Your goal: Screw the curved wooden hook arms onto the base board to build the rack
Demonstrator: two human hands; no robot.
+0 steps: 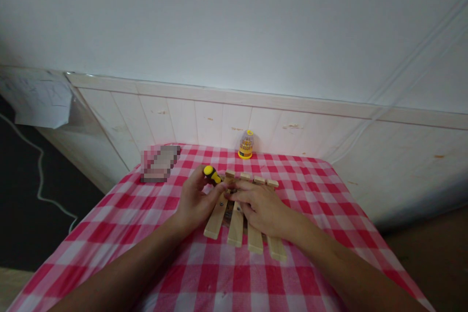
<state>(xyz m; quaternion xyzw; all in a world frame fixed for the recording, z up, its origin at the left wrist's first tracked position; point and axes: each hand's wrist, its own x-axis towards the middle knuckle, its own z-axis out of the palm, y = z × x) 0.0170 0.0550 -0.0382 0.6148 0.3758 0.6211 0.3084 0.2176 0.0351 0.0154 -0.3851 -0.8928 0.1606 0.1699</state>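
Observation:
My left hand (195, 203) is closed around a small yellow-and-black screwdriver (211, 173), its handle end pointing up and away from me. Under both hands lie several pale wooden slats (236, 231), side by side with gaps between them and short wooden ends at the far side. Dark round screw heads show on the two leftmost slats. My right hand (265, 207) lies across the middle slats with its fingers stretched leftward, their tips close to my left thumb. The screwdriver's tip and whatever lies beneath the right fingertips are hidden.
A red-and-white checked cloth (234, 287) covers the table. At its back edge stands a yellow-based clear bit case (246, 145). A pixelated flat object (161, 163) lies at the back left. Behind the table rises a white panelled wall (208, 119); a pale cable (41, 175) hangs at left.

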